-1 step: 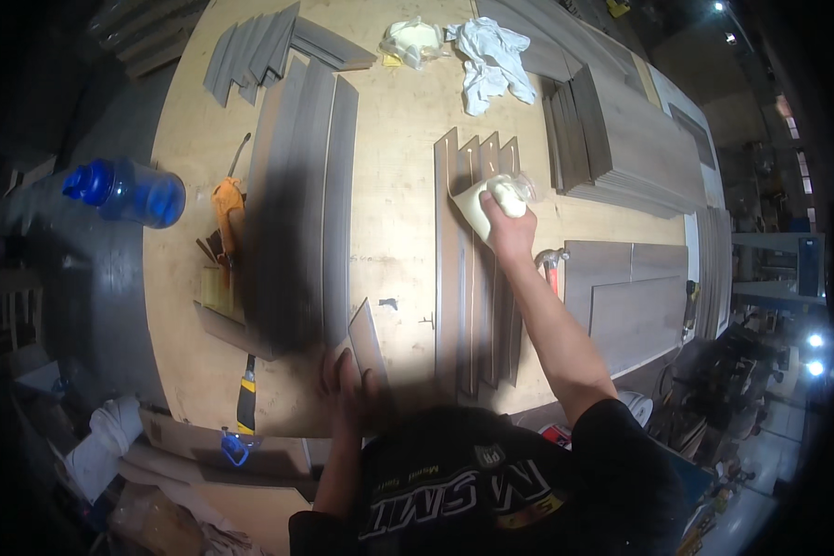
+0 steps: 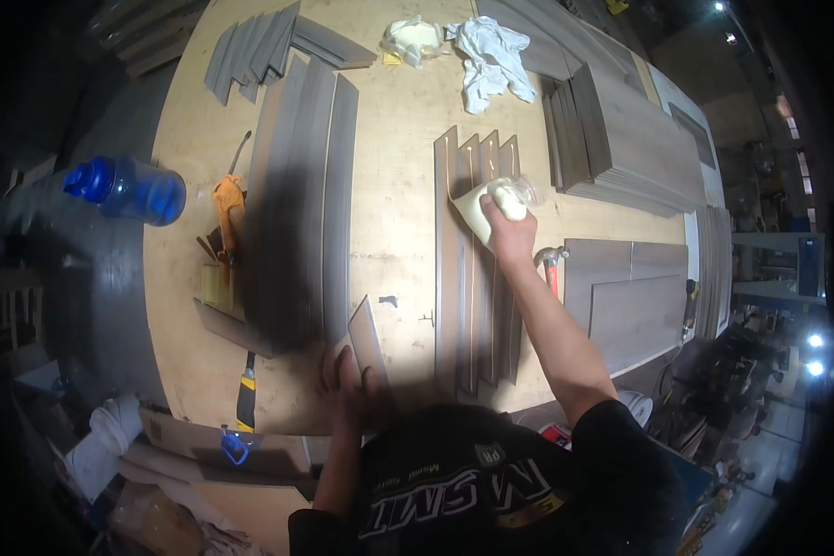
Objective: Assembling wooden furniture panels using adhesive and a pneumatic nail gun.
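My right hand [image 2: 511, 232] is closed around a clear plastic bag of cream-coloured glue [image 2: 475, 211], its narrow tip pointing left and down at the leftmost of several grey-brown boards [image 2: 447, 278]. These long boards lie side by side, lengthwise away from me, with thin pale lines of glue [image 2: 472, 269] running along them. Near the front edge, my left hand [image 2: 345, 375] lies in shadow with its fingers apart, beside a short slanted board piece [image 2: 368, 338]. Whether its fingertips touch that piece I cannot tell.
Long grey boards [image 2: 341, 185] lie left of centre, beside an orange-handled tool [image 2: 228, 199] and a blue bottle [image 2: 125, 193]. A hammer [image 2: 551, 269] rests right of my forearm. Stacked panels [image 2: 630, 139] stand far right. A white cloth [image 2: 491, 60] and another glue bag [image 2: 412, 42] lie far back.
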`<control>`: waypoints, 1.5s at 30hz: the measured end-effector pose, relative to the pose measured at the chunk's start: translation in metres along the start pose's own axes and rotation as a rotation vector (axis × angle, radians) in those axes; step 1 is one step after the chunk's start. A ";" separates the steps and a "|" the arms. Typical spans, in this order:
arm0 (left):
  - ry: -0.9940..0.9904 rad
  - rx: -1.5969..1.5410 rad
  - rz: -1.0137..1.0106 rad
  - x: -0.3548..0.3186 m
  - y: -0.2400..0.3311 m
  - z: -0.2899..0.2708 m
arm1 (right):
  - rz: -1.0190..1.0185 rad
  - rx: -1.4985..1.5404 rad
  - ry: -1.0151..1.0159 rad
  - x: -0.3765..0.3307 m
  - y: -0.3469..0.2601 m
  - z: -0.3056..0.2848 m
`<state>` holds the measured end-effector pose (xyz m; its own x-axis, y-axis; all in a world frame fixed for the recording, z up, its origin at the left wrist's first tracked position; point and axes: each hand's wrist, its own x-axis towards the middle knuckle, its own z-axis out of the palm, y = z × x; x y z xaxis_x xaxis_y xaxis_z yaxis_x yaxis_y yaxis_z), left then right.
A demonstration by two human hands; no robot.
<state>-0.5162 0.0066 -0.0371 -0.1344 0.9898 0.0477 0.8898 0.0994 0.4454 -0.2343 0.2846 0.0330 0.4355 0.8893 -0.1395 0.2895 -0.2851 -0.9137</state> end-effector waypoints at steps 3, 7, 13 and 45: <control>-0.003 -0.002 -0.014 0.003 0.003 -0.001 | 0.015 -0.066 -0.029 -0.026 0.007 -0.014; 0.015 -0.009 -0.012 0.003 0.003 -0.001 | 0.018 -0.106 -0.057 -0.062 0.017 -0.032; -0.026 -0.049 -0.063 0.007 0.011 -0.010 | 0.087 -0.160 -0.151 -0.119 0.027 -0.060; 0.104 -0.056 0.093 0.011 0.016 -0.020 | 0.562 0.661 -0.502 -0.246 0.065 -0.164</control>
<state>-0.5126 0.0167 -0.0116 -0.0995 0.9783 0.1816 0.8751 -0.0009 0.4839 -0.1832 -0.0116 0.0700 -0.0910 0.7782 -0.6214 -0.4461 -0.5897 -0.6732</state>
